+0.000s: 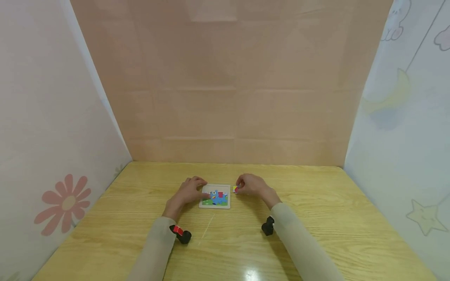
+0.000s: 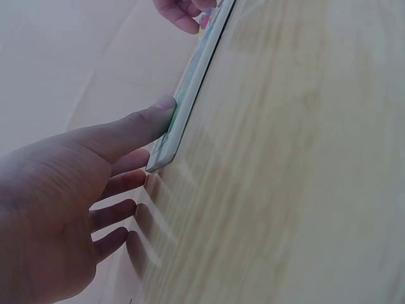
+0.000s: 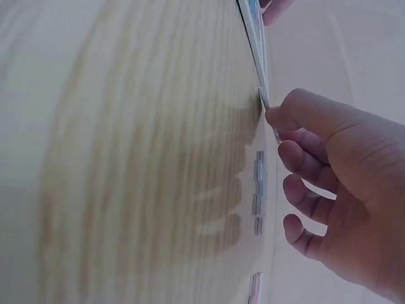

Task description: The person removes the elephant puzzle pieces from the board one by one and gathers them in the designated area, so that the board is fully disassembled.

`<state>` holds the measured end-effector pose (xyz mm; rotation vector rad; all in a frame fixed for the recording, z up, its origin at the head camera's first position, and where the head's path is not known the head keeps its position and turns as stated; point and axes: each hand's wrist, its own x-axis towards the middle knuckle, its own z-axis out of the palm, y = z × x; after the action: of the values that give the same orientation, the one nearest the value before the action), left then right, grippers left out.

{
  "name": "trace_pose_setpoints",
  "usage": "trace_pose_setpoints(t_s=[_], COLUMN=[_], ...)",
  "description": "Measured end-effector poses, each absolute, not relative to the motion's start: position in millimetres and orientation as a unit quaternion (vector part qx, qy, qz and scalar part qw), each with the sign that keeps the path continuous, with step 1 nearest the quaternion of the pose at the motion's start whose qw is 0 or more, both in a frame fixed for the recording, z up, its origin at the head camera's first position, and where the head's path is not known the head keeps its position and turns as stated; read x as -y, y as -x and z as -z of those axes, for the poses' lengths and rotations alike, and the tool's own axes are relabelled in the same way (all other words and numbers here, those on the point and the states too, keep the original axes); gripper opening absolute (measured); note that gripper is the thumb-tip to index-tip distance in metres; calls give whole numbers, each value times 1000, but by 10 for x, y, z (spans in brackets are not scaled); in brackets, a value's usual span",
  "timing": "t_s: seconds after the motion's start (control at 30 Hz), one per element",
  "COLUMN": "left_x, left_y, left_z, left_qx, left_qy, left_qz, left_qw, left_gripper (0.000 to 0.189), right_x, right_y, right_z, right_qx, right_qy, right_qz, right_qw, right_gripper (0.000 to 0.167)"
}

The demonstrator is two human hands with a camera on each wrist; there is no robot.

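Note:
A small framed jigsaw puzzle (image 1: pixel 220 198) lies flat on the table, with a blue animal, a red patch and green ground on it. My left hand (image 1: pixel 188 190) is at its left side. Its straight thumb (image 2: pixel 155 117) rests on the puzzle's face, while the other fingers spread past the edge. Just right of the frame, my right hand (image 1: pixel 254 185) pinches a puzzle piece (image 1: pixel 235 189) in yellow, red and blue between thumb and fingertips. In the right wrist view this piece (image 3: pixel 266 101) appears edge-on and tilted, close to the frame's side.
More flat pieces (image 3: pixel 259 190) lie on the table beneath the right hand's other fingers, with a further piece (image 3: pixel 255 288) beyond them; the hand hides them in the head view. A brown panel (image 1: pixel 232 97) rises behind the wooden table (image 1: pixel 225 249), and patterned walls flank both sides.

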<state>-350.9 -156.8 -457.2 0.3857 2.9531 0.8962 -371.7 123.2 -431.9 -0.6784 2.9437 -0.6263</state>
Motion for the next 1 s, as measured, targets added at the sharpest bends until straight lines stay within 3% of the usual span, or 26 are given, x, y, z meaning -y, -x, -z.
trace_pose_setpoints(t_s=[0.3, 1.0], left_x=[1587, 1599], left_y=[3521, 3518], left_z=[4587, 4613], left_qx=[-949, -950], left_qy=[-122, -128], left_qz=[-289, -286], left_qw=[16, 15], left_gripper=[63, 65], right_x=[-1212, -1094], right_y=[3687, 3517], right_z=[4299, 4286], right_qx=[-955, -942], right_qy=[209, 198], right_qz=[204, 269], right_qw=[49, 31], right_gripper=[22, 20])
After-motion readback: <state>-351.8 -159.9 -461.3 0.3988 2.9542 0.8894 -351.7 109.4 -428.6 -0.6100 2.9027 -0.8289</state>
